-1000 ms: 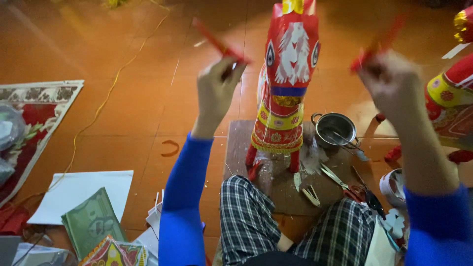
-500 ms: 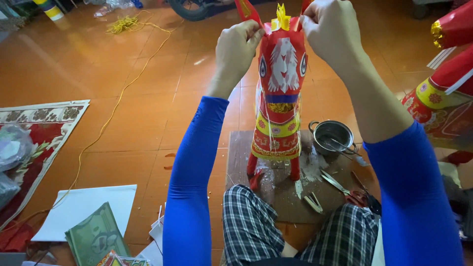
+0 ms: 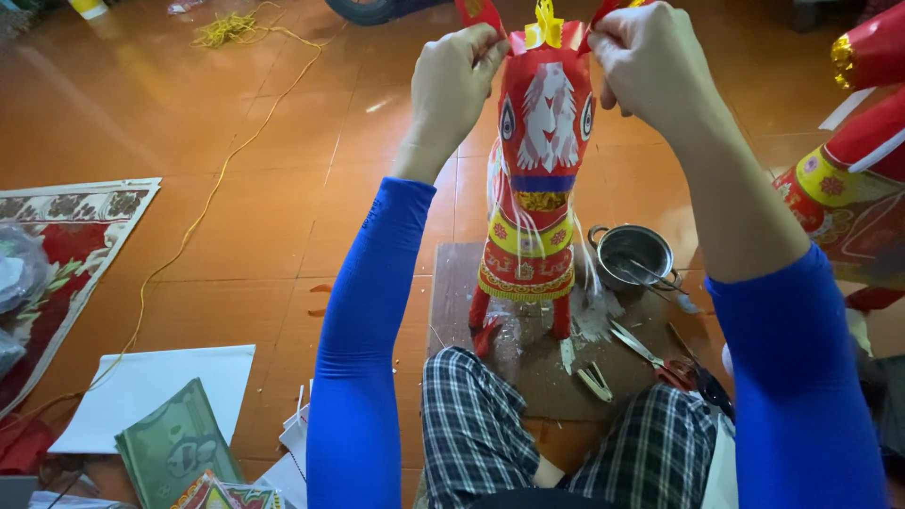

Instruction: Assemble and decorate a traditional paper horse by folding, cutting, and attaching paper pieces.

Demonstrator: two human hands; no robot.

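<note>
Head view: we're fitting ears on the red paper horse (image 3: 537,188), which stands on the cardboard mat (image 3: 471,283). Left hand (image 3: 459,80) pinches the left red ear (image 3: 479,13); right hand (image 3: 649,57) pinches the right one (image 3: 603,9). Next likely needs pressing both tabs flat. Metal pot (image 3: 633,254) holds a utensil; other contents unclear.

Single head-worn camera looks steeply down and forward (close range) over both forearms onto the tiled floor (image 3: 236,236).
</note>
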